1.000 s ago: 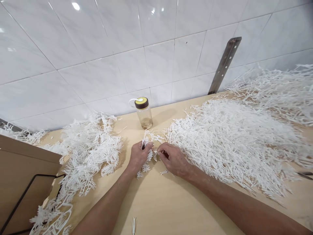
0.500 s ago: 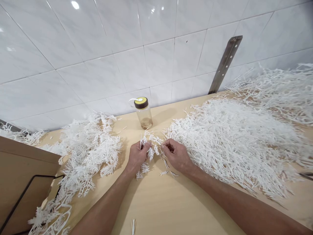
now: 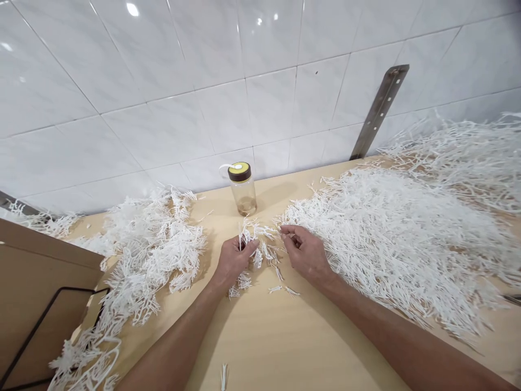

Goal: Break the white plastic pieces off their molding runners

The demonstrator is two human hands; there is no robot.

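Snapping pieces cleanly calls for a firm hold near the break point. The left hand is closed around a white branched plastic sprig at mid tabletop. The right hand pinches small white plastic sticks beside the big white pile of loose sticks.

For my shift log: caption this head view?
Left hand grips a white plastic sprig; right hand pinches a piece beside the loose pile.

The right hand has drawn away from the left hand, toward the big pile.
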